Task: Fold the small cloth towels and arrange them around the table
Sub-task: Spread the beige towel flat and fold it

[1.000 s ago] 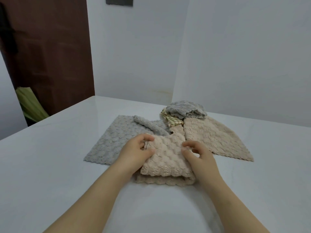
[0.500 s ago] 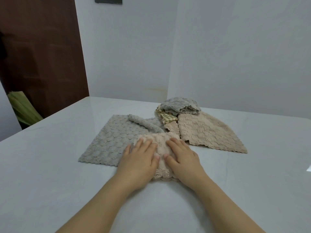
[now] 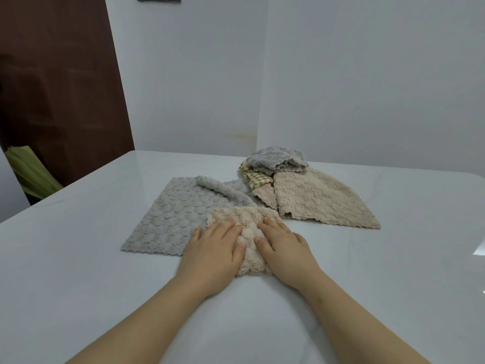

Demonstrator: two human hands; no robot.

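Observation:
A small folded beige towel (image 3: 249,232) lies on the white table (image 3: 78,271) in front of me. My left hand (image 3: 212,254) rests flat on its left half, fingers spread. My right hand (image 3: 284,249) lies flat on its right half. Both palms press down and neither hand grips the cloth. A grey towel (image 3: 175,214) lies spread out flat to the left, partly under the beige one. Behind to the right lies another beige towel (image 3: 320,200), unfolded. A crumpled grey towel (image 3: 275,160) and a checked cloth (image 3: 256,178) sit at the back of the pile.
Two white walls meet in a corner just behind the table. A dark brown door (image 3: 57,88) stands at the left, with a green object (image 3: 29,172) on the floor beside it. The table's left edge runs diagonally toward me.
One second ago both hands pinched the beige towel's top edge while folding it. They then laid it down and flattened onto it, and they press on it the same way now.

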